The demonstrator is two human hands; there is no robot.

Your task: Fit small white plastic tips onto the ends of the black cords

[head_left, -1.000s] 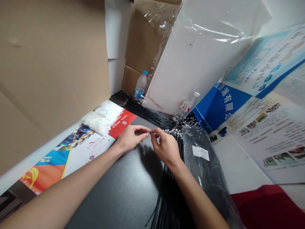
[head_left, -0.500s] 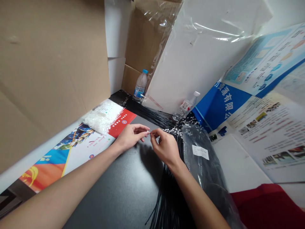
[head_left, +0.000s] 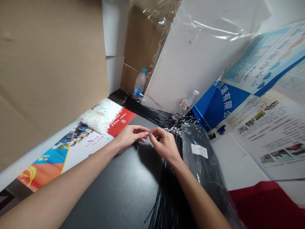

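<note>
Over the dark tabletop, my two hands meet at the fingertips. My left hand pinches a small white plastic piece between thumb and fingers. My right hand is closed in a pinch right against it; what it grips is too small and hidden to make out. Beneath my right hand and forearm runs a bundle of thin black wires, with many small white ends fanned out just beyond the hand. A clear bag of small white pieces lies to the left, beyond my left forearm.
More black wires lie along the back, near a blue-capped bottle and a white-capped bottle. A labelled plastic bag borders the wires on the right. Cardboard and a white panel stand around the tabletop.
The fingertips of both hands have drawn closer together, so less of the white piece shows between them. The whole view has shifted slightly.
</note>
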